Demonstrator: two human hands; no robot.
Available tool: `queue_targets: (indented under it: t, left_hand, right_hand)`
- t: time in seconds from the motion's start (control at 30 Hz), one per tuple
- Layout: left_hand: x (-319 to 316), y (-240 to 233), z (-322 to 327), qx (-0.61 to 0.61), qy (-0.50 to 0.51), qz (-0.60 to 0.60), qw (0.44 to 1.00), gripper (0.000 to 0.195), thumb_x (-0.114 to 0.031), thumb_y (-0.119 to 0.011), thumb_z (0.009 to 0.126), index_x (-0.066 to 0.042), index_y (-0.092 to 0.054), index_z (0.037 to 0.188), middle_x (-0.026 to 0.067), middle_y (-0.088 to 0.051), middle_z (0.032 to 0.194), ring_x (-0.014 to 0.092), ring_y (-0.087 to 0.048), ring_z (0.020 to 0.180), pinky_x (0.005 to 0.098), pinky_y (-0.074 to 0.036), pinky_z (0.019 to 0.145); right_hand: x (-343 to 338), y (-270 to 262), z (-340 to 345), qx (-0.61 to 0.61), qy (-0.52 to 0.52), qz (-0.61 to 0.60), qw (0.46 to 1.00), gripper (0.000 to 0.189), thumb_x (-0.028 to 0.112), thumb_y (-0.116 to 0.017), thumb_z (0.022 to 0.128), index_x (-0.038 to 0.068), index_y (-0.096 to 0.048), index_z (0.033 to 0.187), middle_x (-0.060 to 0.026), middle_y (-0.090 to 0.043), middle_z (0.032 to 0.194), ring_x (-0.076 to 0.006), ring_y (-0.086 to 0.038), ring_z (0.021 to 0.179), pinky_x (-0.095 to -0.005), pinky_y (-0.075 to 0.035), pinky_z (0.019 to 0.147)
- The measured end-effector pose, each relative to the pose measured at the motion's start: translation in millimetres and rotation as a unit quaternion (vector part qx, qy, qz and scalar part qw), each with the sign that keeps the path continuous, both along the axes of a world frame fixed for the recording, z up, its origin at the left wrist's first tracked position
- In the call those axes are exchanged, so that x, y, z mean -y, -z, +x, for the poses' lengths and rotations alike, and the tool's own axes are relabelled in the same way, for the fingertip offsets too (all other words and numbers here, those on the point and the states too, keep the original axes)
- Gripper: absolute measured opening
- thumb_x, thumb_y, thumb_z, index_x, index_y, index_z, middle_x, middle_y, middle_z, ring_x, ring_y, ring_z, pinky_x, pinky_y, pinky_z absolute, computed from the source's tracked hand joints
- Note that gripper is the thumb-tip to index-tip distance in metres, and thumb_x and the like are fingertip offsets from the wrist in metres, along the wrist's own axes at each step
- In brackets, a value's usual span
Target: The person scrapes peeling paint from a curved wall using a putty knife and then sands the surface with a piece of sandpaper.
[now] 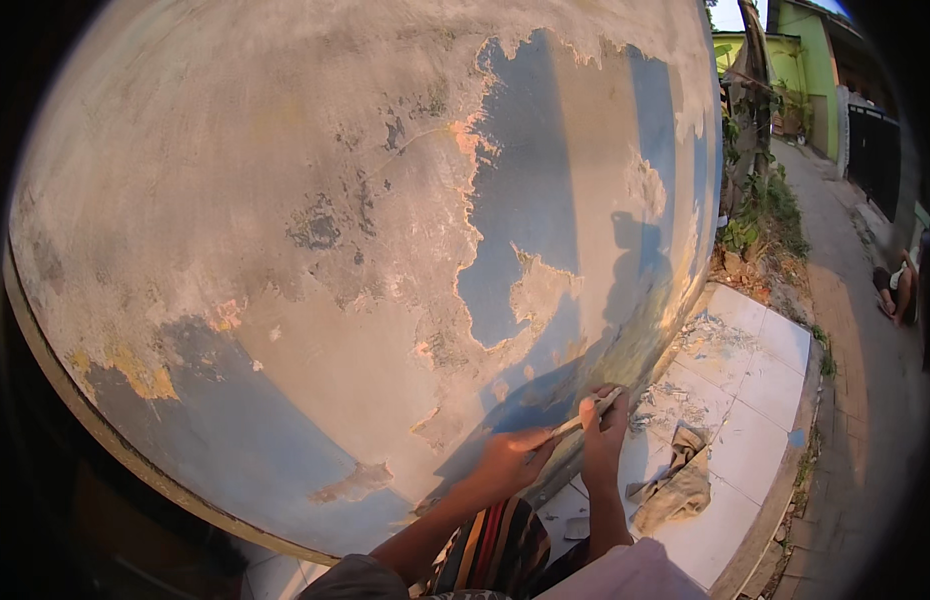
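Note:
A wall with blue and grey paint (525,150) peeling off in ragged patches fills most of the view. Low against it, my left hand (521,454) and my right hand (606,420) are both closed on one narrow, pale, stick-like tool (577,425). My left hand grips its lower end, my right hand the end farther away, beside the wall's lower part. Whether the tool has a blade cannot be told. To the right of my right hand, a crumpled beige cloth (679,484) lies on the white floor tiles (727,517).
Paint flakes (679,405) litter the tiles along the wall's foot. A small flat grey piece (577,528) lies near my knee, which is in striped cloth. Beyond the tiled ledge's edge runs a paved lane (832,300), where a person (901,289) sits at the far right. Plants (780,210) grow past the wall's end.

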State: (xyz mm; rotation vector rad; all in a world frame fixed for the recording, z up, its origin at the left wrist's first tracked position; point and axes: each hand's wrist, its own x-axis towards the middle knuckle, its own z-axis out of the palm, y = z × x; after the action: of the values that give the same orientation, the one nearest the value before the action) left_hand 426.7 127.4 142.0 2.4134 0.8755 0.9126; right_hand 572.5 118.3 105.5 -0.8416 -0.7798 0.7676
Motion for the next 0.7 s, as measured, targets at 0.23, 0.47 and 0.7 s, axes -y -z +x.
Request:
queue_targets:
  t: [0.23,0.47,0.7]
  left_hand:
    - [70,-109,-137,0.086,-0.395,0.491,0.771,0.033,-0.007,-0.052,0.084,0.000,-0.058,0.116,0.0182,-0.066,0.110,0.036,-0.053,0.118,0.0503,-0.038,0.102]
    - [68,-119,-233,0.065,-0.686,0.528,0.496,0.055,-0.044,-0.047,0.096,-0.008,-0.045,0.137,0.0168,-0.039,0.143,0.029,-0.032,0.136,0.0479,-0.030,0.108]
    - [80,-118,-252,-0.005,-0.692,0.536,0.483,0.056,-0.049,-0.043,0.097,-0.012,-0.045,0.139,0.0159,-0.036,0.145,0.028,-0.030,0.137,0.0499,-0.030,0.107]
  right_hand:
    - [-65,-146,47,0.108,0.173,0.173,0.964,0.030,0.018,-0.066,0.088,0.007,-0.043,0.103,-0.0012,-0.038,0.100,-0.0091,-0.039,0.087,-0.0239,-0.036,0.078]
    - [-116,-343,66,0.376,0.514,0.355,0.685,0.055,0.037,-0.081,0.073,0.003,-0.051,0.104,-0.0095,-0.050,0.092,-0.0220,-0.048,0.087,-0.0344,-0.042,0.078]
    - [-133,-405,46,0.364,0.428,0.426,0.709,0.052,0.035,-0.079,0.073,0.000,-0.050,0.097,-0.0139,-0.053,0.088,-0.0264,-0.052,0.081,-0.0401,-0.044,0.074]
